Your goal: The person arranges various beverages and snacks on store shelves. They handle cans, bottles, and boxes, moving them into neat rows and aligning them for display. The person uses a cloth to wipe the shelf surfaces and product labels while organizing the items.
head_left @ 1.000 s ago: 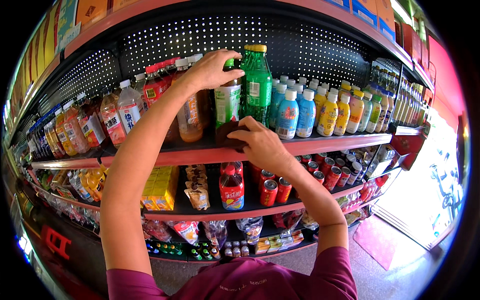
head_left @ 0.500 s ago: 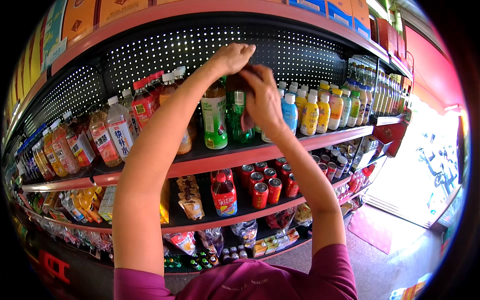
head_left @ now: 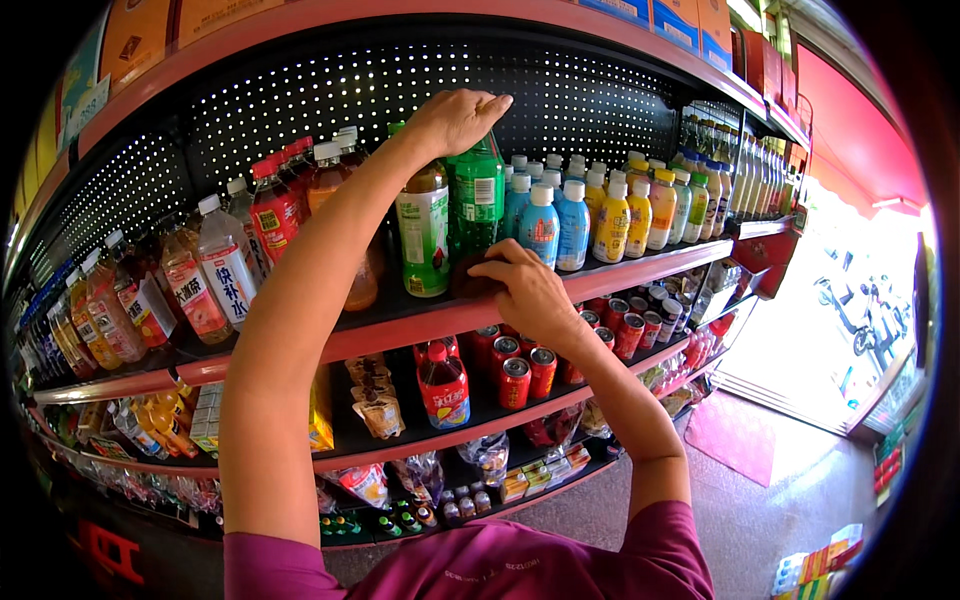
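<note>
My left hand (head_left: 465,120) is closed over the top of a large green plastic drink bottle (head_left: 477,195) on the upper shelf. Its neck is mostly hidden behind my fingers. Lower down, my right hand (head_left: 532,296) presses a dark brown cloth (head_left: 474,276) against the shelf at the green bottle's foot. Much of the cloth lies under my fingers. Just left of that bottle stands another bottle with a green-and-white label (head_left: 424,235). Blue-capped small bottles (head_left: 540,232) stand close behind my right hand.
Yellow bottles (head_left: 613,225) continue the row rightwards; on the left are rows of tea and water bottles (head_left: 228,265). The pink shelf edge (head_left: 400,330) runs below my hands. Red cans (head_left: 514,383) and a red-capped bottle (head_left: 443,388) fill the shelf beneath. A bright doorway (head_left: 790,350) opens at right.
My right hand and the cloth have come down from the green bottle's upper part to its base. My left hand stays at the bottle's top.
</note>
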`<action>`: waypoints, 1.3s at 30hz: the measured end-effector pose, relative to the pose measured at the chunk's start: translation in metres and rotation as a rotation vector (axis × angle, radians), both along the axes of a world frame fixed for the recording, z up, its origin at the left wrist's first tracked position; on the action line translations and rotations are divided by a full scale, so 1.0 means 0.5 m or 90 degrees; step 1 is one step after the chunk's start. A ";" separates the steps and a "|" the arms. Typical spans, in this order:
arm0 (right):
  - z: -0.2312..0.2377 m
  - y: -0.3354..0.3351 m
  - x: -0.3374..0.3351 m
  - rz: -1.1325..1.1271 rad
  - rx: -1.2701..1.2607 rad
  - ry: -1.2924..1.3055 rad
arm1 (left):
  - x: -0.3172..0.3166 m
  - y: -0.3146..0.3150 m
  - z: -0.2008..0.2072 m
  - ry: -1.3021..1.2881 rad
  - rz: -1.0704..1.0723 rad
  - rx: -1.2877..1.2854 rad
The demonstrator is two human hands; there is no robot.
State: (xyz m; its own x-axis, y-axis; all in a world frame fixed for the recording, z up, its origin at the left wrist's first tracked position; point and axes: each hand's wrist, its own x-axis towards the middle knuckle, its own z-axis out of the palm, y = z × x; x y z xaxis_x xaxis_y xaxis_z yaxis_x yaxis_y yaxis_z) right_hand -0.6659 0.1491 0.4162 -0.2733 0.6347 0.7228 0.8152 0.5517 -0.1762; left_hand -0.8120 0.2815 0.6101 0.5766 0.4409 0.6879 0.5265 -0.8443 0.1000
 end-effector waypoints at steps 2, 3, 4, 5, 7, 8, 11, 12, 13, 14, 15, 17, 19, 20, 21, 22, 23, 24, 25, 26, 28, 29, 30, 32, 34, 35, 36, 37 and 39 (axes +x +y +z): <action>0.024 -0.015 -0.001 0.045 -0.024 0.106 | -0.007 -0.011 0.010 0.027 0.012 -0.029; 0.032 -0.006 0.005 0.088 0.024 0.169 | -0.012 0.000 0.012 0.010 -0.019 -0.035; 0.051 -0.001 0.009 0.119 0.070 0.220 | -0.016 0.018 0.015 -0.008 -0.050 -0.041; 0.076 0.005 0.016 0.148 0.115 0.273 | -0.018 0.034 0.019 -0.023 -0.082 -0.048; 0.140 0.017 0.024 0.097 0.246 0.284 | -0.045 0.040 0.021 -0.087 -0.104 -0.056; 0.177 0.015 0.017 0.055 0.296 0.282 | -0.059 0.035 0.017 -0.142 -0.106 -0.042; 0.264 0.031 0.017 -0.047 0.387 0.265 | -0.098 -0.032 0.019 -0.205 -0.145 -0.036; 0.282 0.043 0.010 -0.062 0.375 0.278 | -0.107 -0.058 0.004 -0.239 -0.159 -0.009; 0.292 0.056 -0.003 -0.081 0.378 0.269 | -0.121 -0.084 -0.011 -0.273 -0.171 0.019; 0.298 0.065 -0.010 -0.107 0.383 0.257 | -0.134 -0.121 -0.035 -0.289 -0.191 0.033; 0.304 0.071 -0.012 -0.136 0.390 0.246 | -0.145 -0.159 -0.058 -0.304 -0.212 0.047; 0.299 0.094 -0.037 -0.132 0.403 0.211 | -0.195 -0.243 -0.116 -0.327 -0.240 0.064; 0.288 0.112 -0.072 -0.140 0.427 0.174 | -0.255 -0.310 -0.206 -0.296 -0.224 0.017; 0.283 0.104 -0.080 -0.161 0.450 0.144 | -0.278 -0.342 -0.256 -0.277 -0.216 -0.035; 0.274 0.102 -0.096 -0.157 0.479 0.114 | -0.304 -0.385 -0.300 -0.253 -0.180 -0.089; 0.262 0.105 -0.124 -0.136 0.478 0.095 | -0.345 -0.399 -0.344 -0.169 -0.154 0.024; 0.245 0.102 -0.132 -0.137 0.476 0.065 | -0.361 -0.410 -0.395 -0.174 -0.163 0.006; 0.227 0.096 -0.153 -0.111 0.471 0.055 | -0.377 -0.430 -0.443 -0.219 -0.159 -0.040; 0.214 0.084 -0.171 -0.100 0.465 0.039 | -0.394 -0.447 -0.484 -0.242 -0.129 -0.071; 0.195 0.073 -0.179 -0.103 0.469 0.019 | -0.407 -0.458 -0.524 -0.265 -0.107 -0.105; 0.151 0.053 -0.195 -0.087 0.467 -0.016 | -0.438 -0.465 -0.616 -0.362 -0.041 -0.211; 0.121 0.046 -0.201 -0.081 0.454 -0.040 | -0.455 -0.466 -0.664 -0.440 -0.014 -0.308; 0.096 0.025 -0.200 -0.063 0.413 -0.050 | -0.469 -0.466 -0.703 -0.514 0.010 -0.407; 0.041 -0.018 -0.200 0.045 0.318 0.008 | -0.486 -0.473 -0.772 -0.629 0.049 -0.549; -0.004 -0.074 -0.193 0.187 0.204 0.159 | -0.483 -0.465 -0.818 -0.711 0.044 -0.642; -0.033 -0.101 -0.198 0.253 0.135 0.246 | -0.470 -0.469 -0.822 -0.689 -0.006 -0.627; -0.074 -0.124 -0.208 0.270 0.105 0.309 | -0.446 -0.468 -0.826 -0.695 -0.087 -0.614; -0.119 -0.146 -0.227 0.283 0.074 0.374 | -0.420 -0.466 -0.825 -0.698 -0.166 -0.601; -0.200 -0.180 -0.269 0.258 0.023 0.366 | -0.362 -0.463 -0.833 -0.769 -0.399 -0.658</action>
